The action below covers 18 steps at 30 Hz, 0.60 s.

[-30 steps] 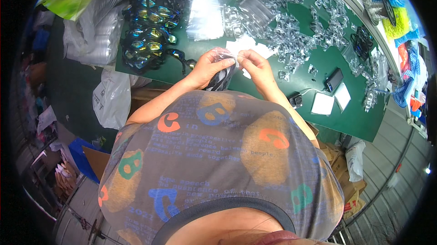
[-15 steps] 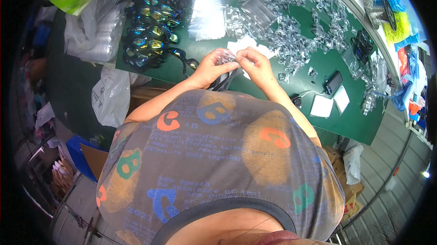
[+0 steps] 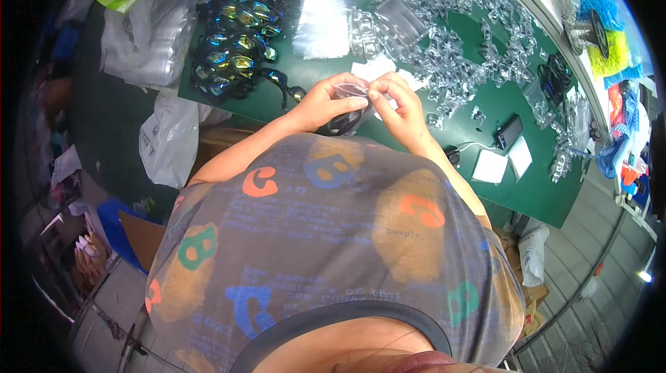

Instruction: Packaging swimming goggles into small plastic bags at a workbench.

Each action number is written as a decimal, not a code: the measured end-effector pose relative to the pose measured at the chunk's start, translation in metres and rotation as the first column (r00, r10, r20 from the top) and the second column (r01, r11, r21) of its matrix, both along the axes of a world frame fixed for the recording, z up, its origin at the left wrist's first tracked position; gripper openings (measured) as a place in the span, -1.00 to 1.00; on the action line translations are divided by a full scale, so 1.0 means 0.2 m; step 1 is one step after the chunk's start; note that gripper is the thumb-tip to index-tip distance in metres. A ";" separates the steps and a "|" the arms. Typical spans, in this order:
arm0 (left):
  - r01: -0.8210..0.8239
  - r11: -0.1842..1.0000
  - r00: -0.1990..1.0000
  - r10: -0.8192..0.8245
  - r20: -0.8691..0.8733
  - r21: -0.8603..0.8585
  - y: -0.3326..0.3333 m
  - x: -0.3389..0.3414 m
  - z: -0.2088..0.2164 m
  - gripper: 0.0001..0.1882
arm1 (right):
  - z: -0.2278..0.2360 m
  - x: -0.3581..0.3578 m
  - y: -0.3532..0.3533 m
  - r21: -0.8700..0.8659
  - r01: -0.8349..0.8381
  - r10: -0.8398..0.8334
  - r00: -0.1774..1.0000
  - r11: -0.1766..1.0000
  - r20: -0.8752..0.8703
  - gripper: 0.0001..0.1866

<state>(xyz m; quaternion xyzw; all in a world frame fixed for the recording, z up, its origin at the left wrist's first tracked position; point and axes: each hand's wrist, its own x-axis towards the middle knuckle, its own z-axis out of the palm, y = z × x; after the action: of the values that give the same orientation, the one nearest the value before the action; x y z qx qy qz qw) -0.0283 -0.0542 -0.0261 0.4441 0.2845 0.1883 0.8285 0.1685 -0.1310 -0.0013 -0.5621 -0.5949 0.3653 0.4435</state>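
Close to my body, at the table's front edge, both hands hold a small clear plastic bag (image 3: 354, 89). Something dark (image 3: 345, 122), seemingly swim goggles or their strap, shows in or under it; my fingers hide part of it. My left hand (image 3: 320, 102) is closed round the bag's left side, thumb on top. Thumb and forefinger of my right hand (image 3: 400, 106) pinch the bag's upper right edge. Just left of my left hand lies a pair of dark goggles (image 3: 276, 77) with shiny lenses, at the tail of a large heap of mirrored goggles (image 3: 229, 61).
Clear plastic pieces (image 3: 451, 61) cover the back right of the green table (image 3: 444, 196). Flat clear bags (image 3: 322, 30) lie behind my hands, near white paper slips (image 3: 374, 68). A black device (image 3: 510, 132) with a cable and white pads (image 3: 490, 166) sit at right. A white bag (image 3: 170, 141) hangs at left.
My right hand has turned and its fingers have bunched at the bag's edge. The bag's rim now shows as a rounded loop, and the dark thing below it looks rounder.
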 end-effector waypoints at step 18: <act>-0.011 0.998 1.000 0.011 -0.005 -0.054 -0.02 0.01 -0.06 -0.66 | 0.03 0.09 0.06 -0.021 -0.165 0.164 0.948 0.986 0.273 -0.90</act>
<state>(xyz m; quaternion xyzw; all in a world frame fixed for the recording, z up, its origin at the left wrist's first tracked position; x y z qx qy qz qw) -0.0256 -0.0582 -0.0376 0.4202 0.2938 0.1840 0.8386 0.1858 -0.1181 0.0048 -0.5552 -0.6955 0.3191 0.3258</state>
